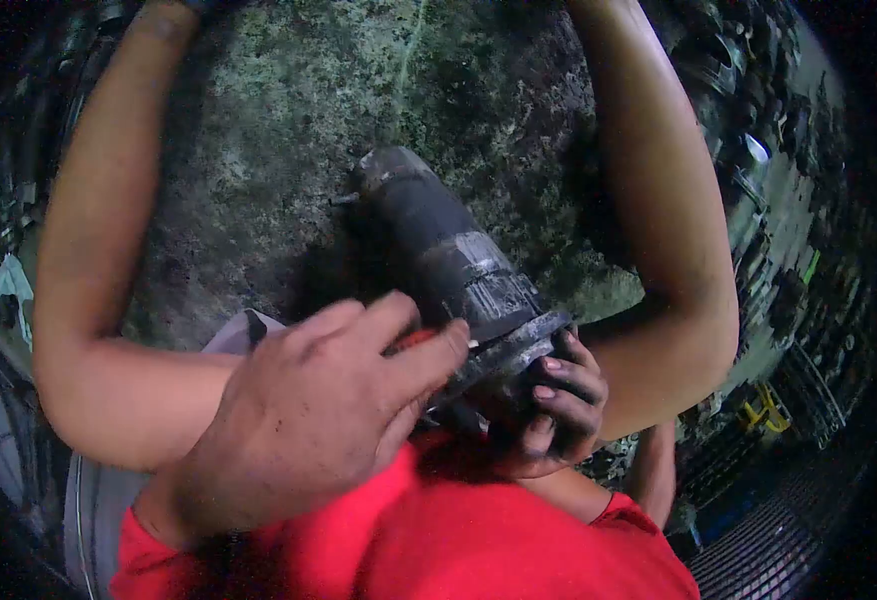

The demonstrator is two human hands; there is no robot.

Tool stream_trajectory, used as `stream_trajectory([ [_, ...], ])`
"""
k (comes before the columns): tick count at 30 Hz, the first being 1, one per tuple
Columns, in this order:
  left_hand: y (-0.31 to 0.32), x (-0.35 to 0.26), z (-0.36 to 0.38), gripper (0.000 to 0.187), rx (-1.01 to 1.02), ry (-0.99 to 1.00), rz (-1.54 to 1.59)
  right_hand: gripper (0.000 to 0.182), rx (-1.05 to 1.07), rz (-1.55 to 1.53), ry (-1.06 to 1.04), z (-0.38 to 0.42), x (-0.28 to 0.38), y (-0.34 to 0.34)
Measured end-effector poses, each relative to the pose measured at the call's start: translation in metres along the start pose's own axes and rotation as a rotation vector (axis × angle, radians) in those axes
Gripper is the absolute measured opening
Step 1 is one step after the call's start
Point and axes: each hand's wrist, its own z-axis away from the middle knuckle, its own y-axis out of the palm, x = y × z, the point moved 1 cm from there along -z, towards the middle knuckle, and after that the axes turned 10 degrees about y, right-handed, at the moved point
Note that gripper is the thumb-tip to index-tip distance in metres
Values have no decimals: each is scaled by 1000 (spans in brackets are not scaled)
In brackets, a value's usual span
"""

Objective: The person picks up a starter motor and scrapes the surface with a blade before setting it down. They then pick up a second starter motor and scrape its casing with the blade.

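A dark, greasy cylindrical motor [438, 220], like a starter motor, slants across the middle of the head view. Its far end has a short stud, and its wide flange [523, 345] is nearest my body. My right hand [563, 400], with blackened fingertips, is wrapped around the flange end. Over the near left side of the motor is my left hand [328, 390], slightly blurred, its thumb and fingers closed on a small red object [413, 340]. A pale tip shows by those fingertips; most of the red object is hidden by the fingers.
My bent bare legs [88, 270] frame the work on both sides. Below the motor is a stained concrete floor [288, 110]. Scattered metal parts [748, 180] lie along the right, with a yellow item [763, 410] lower down. A pale cloth [6, 285] lies at far left.
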Motion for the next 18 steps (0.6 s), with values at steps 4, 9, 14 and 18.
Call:
stream_trajectory([
  [4, 0, 2, -8, 41, -14, -96, -152, 21, -16, -13, -1, 1, 1, 0],
  [9, 2, 4, -12, 41, -18, -95, -195, 19, 76, 89, -36, -7, 9, -1],
  [14, -2, 0, -10, 43, 47, -71, -155, 26, -10, -10, 27, 2, 4, -3],
  [18, -3, -4, -3, 45, 35, -33, -68, 25, 39, 6, 7, -4, 1, -4],
])
